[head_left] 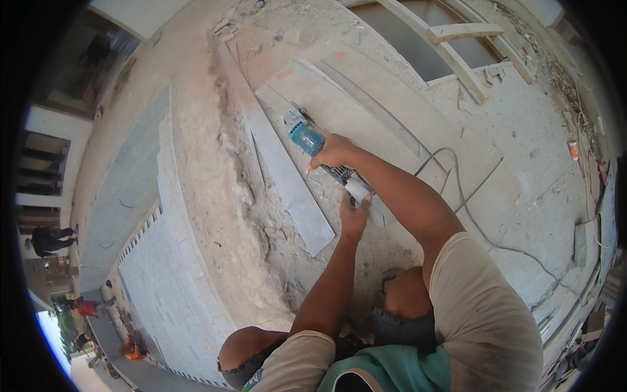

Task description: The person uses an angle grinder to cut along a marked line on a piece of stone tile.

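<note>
A blue angle grinder (305, 137) is held over grey tile slabs in the middle of the head view, its metal head pointing to the far left. My right hand (336, 151) wraps round the grinder's body. My left hand (354, 215) grips a pale cylindrical piece (357, 189) at the tool's rear end; whether this is part of the grinder, I cannot tell. Beneath and beside the tool lies a long narrow tile strip (287, 176), reaching toward my knees. A larger tile slab (326, 98) lies flat just beyond the grinder. The grinder's disc is hard to make out.
A grey cable (483, 238) loops across the dusty floor on the right. At the far right, wooden beams (450, 62) span a floor opening. A broken concrete edge (241, 189) runs along the left, above a lower paved area (173, 261). Several people are at the far left.
</note>
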Action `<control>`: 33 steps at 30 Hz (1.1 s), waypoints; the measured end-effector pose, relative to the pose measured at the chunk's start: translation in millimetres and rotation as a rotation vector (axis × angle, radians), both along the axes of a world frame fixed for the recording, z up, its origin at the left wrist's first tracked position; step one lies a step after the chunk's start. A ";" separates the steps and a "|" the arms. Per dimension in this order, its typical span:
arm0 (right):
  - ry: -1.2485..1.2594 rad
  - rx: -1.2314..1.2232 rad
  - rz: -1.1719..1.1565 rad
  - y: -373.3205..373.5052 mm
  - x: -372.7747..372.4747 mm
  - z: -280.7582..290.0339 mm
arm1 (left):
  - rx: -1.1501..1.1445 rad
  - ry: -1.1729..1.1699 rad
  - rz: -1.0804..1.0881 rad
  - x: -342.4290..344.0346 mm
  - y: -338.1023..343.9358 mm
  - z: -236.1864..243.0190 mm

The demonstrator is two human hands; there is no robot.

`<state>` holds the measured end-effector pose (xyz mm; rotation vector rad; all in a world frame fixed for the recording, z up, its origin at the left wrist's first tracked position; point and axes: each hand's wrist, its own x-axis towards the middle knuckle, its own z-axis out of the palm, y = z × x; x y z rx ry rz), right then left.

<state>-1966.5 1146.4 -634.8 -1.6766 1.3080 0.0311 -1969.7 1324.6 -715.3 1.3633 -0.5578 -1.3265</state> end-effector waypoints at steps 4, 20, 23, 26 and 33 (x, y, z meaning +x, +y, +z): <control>-0.041 -0.037 -0.005 7.6 -6.0 2.2 | 0.000 -0.008 0.020 -0.6 0.8 -1.9; -0.041 -0.019 0.035 19.9 -23.2 -5.2 | 0.097 -0.165 -0.021 2.8 4.1 -3.2; -0.037 0.045 0.044 21.7 -27.8 2.7 | 0.078 -0.110 0.002 2.2 4.2 -2.4; -0.037 0.065 0.036 23.4 -29.6 6.6 | 0.061 -0.079 0.016 1.3 3.7 -2.2; -0.037 0.053 0.029 27.3 -34.3 6.2 | 0.086 -0.069 -0.006 3.3 2.8 -8.8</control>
